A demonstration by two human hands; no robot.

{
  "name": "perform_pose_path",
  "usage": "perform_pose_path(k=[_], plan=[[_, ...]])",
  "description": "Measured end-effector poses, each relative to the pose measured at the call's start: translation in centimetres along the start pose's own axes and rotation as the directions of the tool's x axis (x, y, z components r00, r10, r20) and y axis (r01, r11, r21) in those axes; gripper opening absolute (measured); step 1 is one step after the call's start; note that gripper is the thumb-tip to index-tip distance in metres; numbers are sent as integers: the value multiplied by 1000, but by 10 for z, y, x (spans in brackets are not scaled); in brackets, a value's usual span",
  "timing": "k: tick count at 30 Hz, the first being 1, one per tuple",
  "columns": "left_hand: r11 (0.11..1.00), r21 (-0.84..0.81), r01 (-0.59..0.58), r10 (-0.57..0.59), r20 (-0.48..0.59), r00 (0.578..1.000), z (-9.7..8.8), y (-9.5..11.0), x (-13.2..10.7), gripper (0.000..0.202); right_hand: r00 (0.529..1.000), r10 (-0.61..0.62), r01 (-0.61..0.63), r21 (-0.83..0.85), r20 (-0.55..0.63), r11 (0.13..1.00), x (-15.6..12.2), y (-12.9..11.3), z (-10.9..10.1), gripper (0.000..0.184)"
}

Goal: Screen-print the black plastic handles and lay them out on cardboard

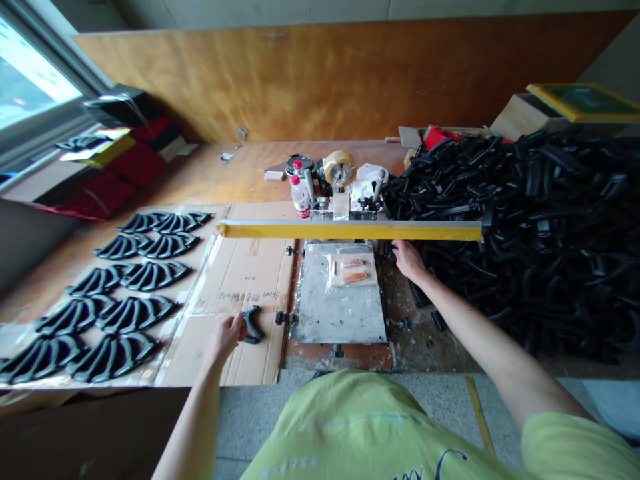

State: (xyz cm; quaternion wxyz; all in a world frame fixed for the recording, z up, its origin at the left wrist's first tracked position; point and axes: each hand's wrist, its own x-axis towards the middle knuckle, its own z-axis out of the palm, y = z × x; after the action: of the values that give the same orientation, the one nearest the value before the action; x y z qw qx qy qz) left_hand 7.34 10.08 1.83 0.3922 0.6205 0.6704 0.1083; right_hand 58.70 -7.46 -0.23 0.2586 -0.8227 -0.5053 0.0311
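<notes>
My left hand (231, 335) is closed on one end of a black curved plastic piece (255, 325), just above the flat cardboard (250, 267). My right hand (409, 259) is at the left edge of a heap of black plastic pieces (460, 260), close under the yellow-edged bar. Its fingers are curled, and what they hold, if anything, is lost against the dark parts. Between my hands lies a metal plate (340, 313) with a clear plastic-wrapped patch (353, 269) on it. The long yellow-edged bar (350, 231) spans above the plate's far end.
Rows of black curved pieces (125, 315) fan out on cardboard at left. Behind the bar stand a red-capped bottle (301, 199) and a tape roll (340, 168). Boxes (135, 160) sit by the window. Knobs (281, 318) stick out beside the plate.
</notes>
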Motion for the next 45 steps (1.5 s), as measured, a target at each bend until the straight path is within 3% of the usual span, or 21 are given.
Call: perform_pose_path(k=[4,8,12,14,16,20,24,29,34,37,41,43,45], plan=[[955,-239,-174,182,10,983,13,84,-11,59,974,-228,227,170,-11,959,-4,-61,22,23],[851,-384,-358,396,20,918,23,156,-30,55,984,-169,175,361,-48,916,5,-93,31,22],[735,-530,-423,486,-25,874,22,199,-50,47,990,-132,137,419,-43,898,11,-99,28,30],[671,-590,-449,506,-79,859,20,213,-57,43,975,-222,217,381,-31,899,7,-101,29,27],[609,-635,-476,524,-129,842,19,225,-61,40,930,-367,344,325,11,881,-1,-103,33,21],[512,-688,-514,562,-185,806,22,239,-63,39,852,-518,482,273,77,833,-13,-102,45,21],[472,-715,-516,575,-194,795,27,246,-60,41,854,-515,494,199,69,846,-22,-101,47,31],[505,-705,-499,567,-165,807,28,246,-60,44,846,-525,517,99,87,850,-35,-105,39,39],[497,-714,-492,578,-151,802,27,243,-60,42,870,-486,477,107,84,872,-24,-114,36,42],[491,-718,-494,575,-158,803,26,243,-61,42,880,-439,434,69,181,898,-15,-122,41,51],[509,-727,-460,553,-133,822,27,243,-65,41,854,-435,440,50,284,897,-14,-126,47,47],[515,-732,-446,548,-119,828,27,240,-68,41,842,-481,485,48,246,873,-13,-120,41,43],[512,-726,-459,555,-128,822,27,231,-72,44,870,-473,477,1,139,879,-12,-106,26,31]])
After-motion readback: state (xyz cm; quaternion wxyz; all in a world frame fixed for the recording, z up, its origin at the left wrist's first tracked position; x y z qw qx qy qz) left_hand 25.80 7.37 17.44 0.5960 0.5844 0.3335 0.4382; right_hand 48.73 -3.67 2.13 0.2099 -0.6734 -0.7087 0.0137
